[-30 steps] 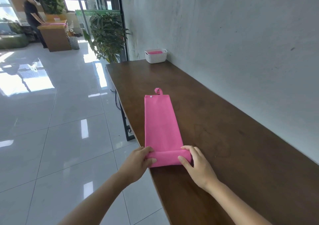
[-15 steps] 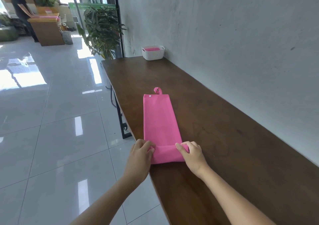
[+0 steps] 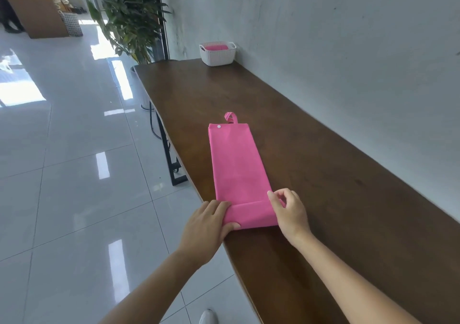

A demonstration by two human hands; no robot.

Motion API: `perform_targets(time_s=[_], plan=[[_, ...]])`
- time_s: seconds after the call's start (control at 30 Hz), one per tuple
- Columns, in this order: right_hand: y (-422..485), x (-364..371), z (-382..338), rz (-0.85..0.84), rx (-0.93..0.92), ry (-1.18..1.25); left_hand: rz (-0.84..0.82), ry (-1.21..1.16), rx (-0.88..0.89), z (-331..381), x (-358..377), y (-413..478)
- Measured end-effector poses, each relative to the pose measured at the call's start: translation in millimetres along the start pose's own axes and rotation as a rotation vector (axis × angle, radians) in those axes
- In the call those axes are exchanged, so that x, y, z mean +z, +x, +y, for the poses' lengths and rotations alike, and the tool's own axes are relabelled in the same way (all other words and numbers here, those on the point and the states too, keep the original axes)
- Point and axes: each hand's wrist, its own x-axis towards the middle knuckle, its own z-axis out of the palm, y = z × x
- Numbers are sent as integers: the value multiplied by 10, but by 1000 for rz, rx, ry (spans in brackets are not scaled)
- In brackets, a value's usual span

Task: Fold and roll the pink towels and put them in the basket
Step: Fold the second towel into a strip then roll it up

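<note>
A pink towel (image 3: 236, 164) lies folded into a long strip on the brown table (image 3: 323, 174), its hanging loop at the far end. Its near end is turned over into a flat roll. My left hand (image 3: 206, 226) grips the roll's left end, thumb under and fingers on top. My right hand (image 3: 290, 209) sits at the roll's right end with fingers curled over the edge. A white basket (image 3: 217, 53) stands at the table's far end by the wall, with a pink towel (image 3: 216, 47) inside.
A grey wall (image 3: 348, 50) runs along the table's right side. The table's left edge drops to a glossy tiled floor (image 3: 74, 174). A potted plant (image 3: 132, 17) stands beyond the far corner. A wooden counter (image 3: 37, 12) is far off.
The rolled part at the near end has grown a little. Both hands stay at its ends, and the right hand's fingers have lifted and curled. The camera has tilted down.
</note>
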Motion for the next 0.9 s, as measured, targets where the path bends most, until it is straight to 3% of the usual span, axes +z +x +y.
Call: perform_targets(time_s=[0.23,0.43,0.6,0.77,0.9], plan=[[8,77,16,140,-149,-22,-180,-149,-104,-127,-129,293],[137,99,-59,114,-103,-38,-297,-303,-224,-177,-192,558],[391,165,-210,44,17,-66,-260,25,-136,-271,-233,757],[650,272,-337,54,128,-19,-211,-30,-230,-342,-203,890],[852,336,-362,65,215,-85,-80,-96,-77,-363,-210,869]])
